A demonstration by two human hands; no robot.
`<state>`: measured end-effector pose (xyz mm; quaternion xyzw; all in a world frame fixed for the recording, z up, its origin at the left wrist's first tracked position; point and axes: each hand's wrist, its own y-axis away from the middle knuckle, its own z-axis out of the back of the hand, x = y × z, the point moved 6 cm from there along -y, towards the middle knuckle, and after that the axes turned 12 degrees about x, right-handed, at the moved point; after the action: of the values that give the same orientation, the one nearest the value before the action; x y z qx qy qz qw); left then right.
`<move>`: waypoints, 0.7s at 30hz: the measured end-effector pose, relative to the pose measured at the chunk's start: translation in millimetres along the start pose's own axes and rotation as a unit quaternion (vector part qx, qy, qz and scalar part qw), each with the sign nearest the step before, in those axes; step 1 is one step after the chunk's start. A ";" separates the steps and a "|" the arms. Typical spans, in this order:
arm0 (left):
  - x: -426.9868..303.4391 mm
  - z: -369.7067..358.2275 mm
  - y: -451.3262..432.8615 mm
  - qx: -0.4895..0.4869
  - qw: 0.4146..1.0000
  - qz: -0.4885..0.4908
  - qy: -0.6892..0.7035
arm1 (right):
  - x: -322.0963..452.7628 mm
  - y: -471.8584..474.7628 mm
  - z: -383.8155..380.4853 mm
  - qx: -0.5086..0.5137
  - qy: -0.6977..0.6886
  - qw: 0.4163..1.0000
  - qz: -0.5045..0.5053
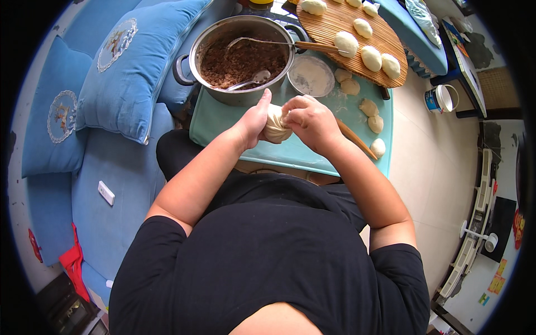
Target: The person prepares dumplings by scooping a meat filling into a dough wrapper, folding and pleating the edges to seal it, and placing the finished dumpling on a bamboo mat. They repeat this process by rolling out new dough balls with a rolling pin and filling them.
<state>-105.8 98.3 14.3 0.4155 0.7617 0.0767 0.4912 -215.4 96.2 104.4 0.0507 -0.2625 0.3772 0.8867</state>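
A pleated dough bun (277, 127) sits cupped in my left hand (252, 125), whose thumb points up along its side. The fingers of my right hand (312, 121) pinch the folds at the bun's right edge. Just beyond my hands stands a steel pot (234, 97) of dark brown filling (251, 56), with a metal spoon (251, 80) and a wooden-handled ladle (318, 46) in it. Right of the pot is a metal bowl of white flour (310, 76). A wooden rolling pin (356, 138) lies partly hidden behind my right forearm.
Several dough pieces (368, 107) lie along the right side of the green table (259, 146). A slatted round board (322, 25) at the back right carries several buns (371, 57). On the left is a blue sofa (121, 163) with cushions (121, 71). A white bucket (441, 99) stands on the floor.
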 end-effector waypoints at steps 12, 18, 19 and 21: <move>-15.8 -0.2 8.0 -0.001 0.982 -0.178 0.059 | -39.9 7.8 -7.6 0.004 -0.275 0.928 -0.252; -7.0 -1.6 6.5 0.015 0.977 -0.165 0.131 | -22.5 7.0 -0.8 0.011 -0.185 0.975 -0.121; -5.5 -1.5 6.0 0.017 0.978 -0.162 0.132 | -19.5 6.9 1.5 0.006 -0.155 0.983 -0.103; -3.7 -4.2 7.2 0.022 0.981 -0.144 0.127 | -11.7 6.3 7.2 -0.004 -0.096 0.993 -0.067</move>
<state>-104.5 101.5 22.7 0.2991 0.8714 0.0401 0.3869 -229.6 91.0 104.0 0.1006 -0.3434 0.3098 0.8809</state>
